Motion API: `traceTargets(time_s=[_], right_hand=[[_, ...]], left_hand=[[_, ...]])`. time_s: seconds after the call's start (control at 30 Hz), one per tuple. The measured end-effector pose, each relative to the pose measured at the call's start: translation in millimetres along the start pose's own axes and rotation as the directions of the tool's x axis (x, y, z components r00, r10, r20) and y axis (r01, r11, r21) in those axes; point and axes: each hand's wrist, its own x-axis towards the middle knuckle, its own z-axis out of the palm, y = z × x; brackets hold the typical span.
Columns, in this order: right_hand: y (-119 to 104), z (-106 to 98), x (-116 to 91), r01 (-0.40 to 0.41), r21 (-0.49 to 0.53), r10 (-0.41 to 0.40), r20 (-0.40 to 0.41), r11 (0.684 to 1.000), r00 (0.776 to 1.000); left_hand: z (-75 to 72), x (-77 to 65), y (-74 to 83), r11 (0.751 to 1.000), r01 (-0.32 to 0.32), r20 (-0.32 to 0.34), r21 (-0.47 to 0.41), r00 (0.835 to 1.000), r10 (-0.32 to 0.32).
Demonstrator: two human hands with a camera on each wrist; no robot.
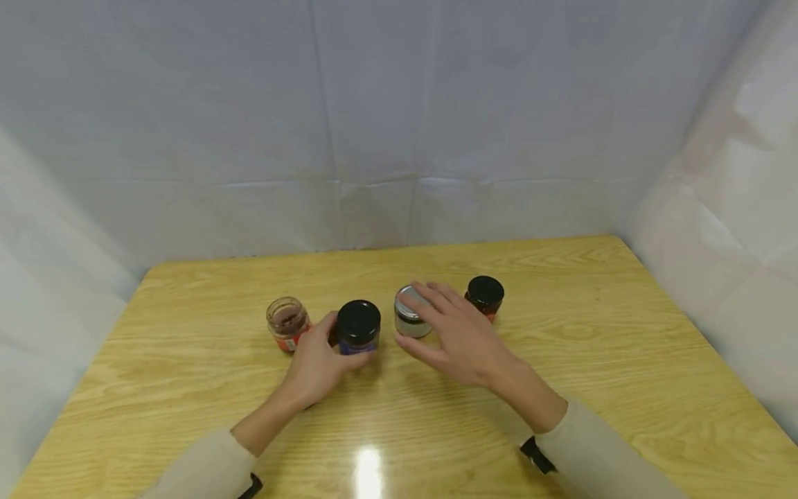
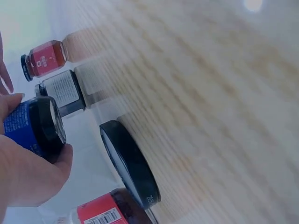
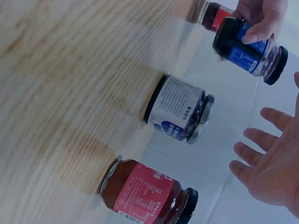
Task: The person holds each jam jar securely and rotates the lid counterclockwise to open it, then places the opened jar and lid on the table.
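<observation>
My left hand (image 1: 314, 364) grips a blue-labelled jar with a black lid (image 1: 358, 323), fingers and thumb around its sides. In the right wrist view this blue jar (image 3: 245, 56) is tilted and off the table. My right hand (image 1: 467, 339) is above and beside a silver-lidded jar with a white label (image 1: 413, 326). The right wrist view shows its fingers (image 3: 252, 154) spread and apart from that jar. A lidless red-labelled jar (image 1: 288, 324) with dark contents stands left of my left hand. A loose black lid (image 2: 131, 163) stands out near it in the left wrist view.
Right of the silver-lidded jar stands a red-labelled jar with a black lid (image 1: 485, 294), partly behind my right hand. All of these are on a wood-grain table (image 1: 598, 360). White sheeting (image 1: 374, 125) hangs behind the table and along both sides.
</observation>
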Motion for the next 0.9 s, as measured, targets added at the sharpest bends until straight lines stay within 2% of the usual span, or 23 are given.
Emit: traceTargets(time_s=[0.47, 0.57, 0.73, 0.9], right_hand=[[-8.0, -5.5, -15.6, 0.005, 0.059, -0.003, -0.04, 0.998, 0.999], [-10.0, -5.7, -19.4, -0.003, 0.081, 0.006, -0.033, 0.997, 0.999], [-15.4, -6.4, -26.5, -0.054, 0.17, 0.053, 0.012, 0.984, 0.999], [-21.0, -6.3, -31.4, -0.085, 0.299, 0.07, 0.059, 0.95, 0.996]], left_hand=[[-0.4, -18.2, 5.3, 0.997, -0.075, 0.019, 0.014, 0.997, 0.074], [0.5, -22.4, 6.3, 0.996, -0.082, 0.02, 0.04, 0.996, 0.081], [3.6, -28.5, 7.9, 0.987, -0.108, 0.008, 0.116, 0.994, 0.108], [7.5, -32.6, 8.1, 0.969, -0.17, 0.011, 0.178, 0.985, 0.171]])
